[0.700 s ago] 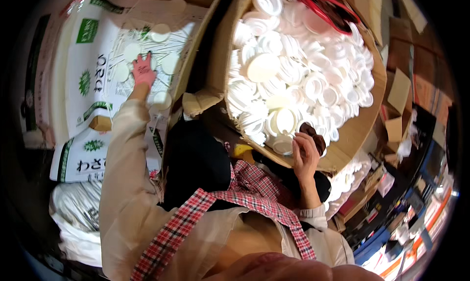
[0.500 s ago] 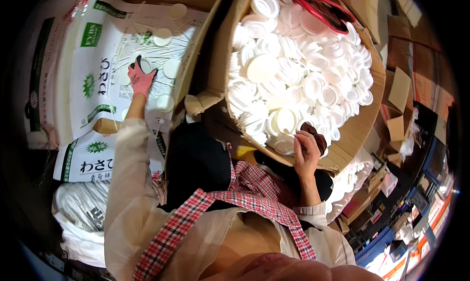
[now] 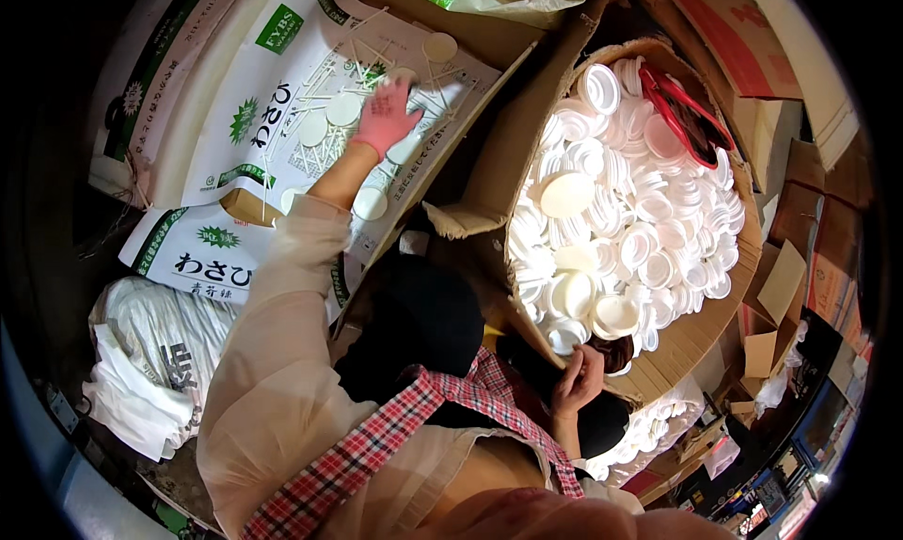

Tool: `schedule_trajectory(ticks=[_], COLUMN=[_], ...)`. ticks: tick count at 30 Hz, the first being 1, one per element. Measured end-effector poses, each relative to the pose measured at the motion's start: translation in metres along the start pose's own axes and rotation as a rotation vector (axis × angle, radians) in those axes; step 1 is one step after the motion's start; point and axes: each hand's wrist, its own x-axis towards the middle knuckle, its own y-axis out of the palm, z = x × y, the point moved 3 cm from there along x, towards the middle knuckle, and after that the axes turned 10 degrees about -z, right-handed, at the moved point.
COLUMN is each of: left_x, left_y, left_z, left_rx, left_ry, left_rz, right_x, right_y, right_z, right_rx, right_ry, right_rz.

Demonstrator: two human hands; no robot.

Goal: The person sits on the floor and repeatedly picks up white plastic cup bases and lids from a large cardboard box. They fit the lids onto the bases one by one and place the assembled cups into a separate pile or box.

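My left hand (image 3: 386, 117), in a pink glove, reaches onto a printed white sheet (image 3: 230, 168). Its fingers touch a pale round disc (image 3: 403, 75), and the thumb stands apart from them. More discs (image 3: 344, 109) and many thin white sticks (image 3: 324, 154) lie scattered round the hand. At the near rim of a carton full of white plastic lids (image 3: 644, 201), my bare right hand (image 3: 576, 388) has its fingers drawn together. A dark brown glossy piece (image 3: 613, 354) shows beside those fingertips; whether they grip it is hidden.
Red-framed glasses (image 3: 687, 117) rest on the lids at the far right. A torn cardboard flap (image 3: 461, 220) juts between the two work areas. White sacks (image 3: 155, 361) sit at lower left, and opened cartons (image 3: 776, 295) stand at right.
My left hand has moved from one disc to another farther back on the sheet. My right hand has drawn nearer to me, beside the carton rim. The whole view has turned and shifted.
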Motion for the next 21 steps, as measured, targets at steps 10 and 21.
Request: schedule_trajectory(ticks=[10, 21], left_x=[-0.045, 0.060], left_y=[0.062, 0.102], left_z=[-0.002, 0.041], left_rx=[0.196, 0.313], left_ry=[-0.049, -0.266], left_rz=[0.519, 0.234], right_x=[0.006, 0.014], right_y=[0.001, 0.001], right_z=[-0.005, -0.006], right_rx=[-0.088, -0.086], right_ry=[-0.020, -0.034], right_rz=[-0.022, -0.019])
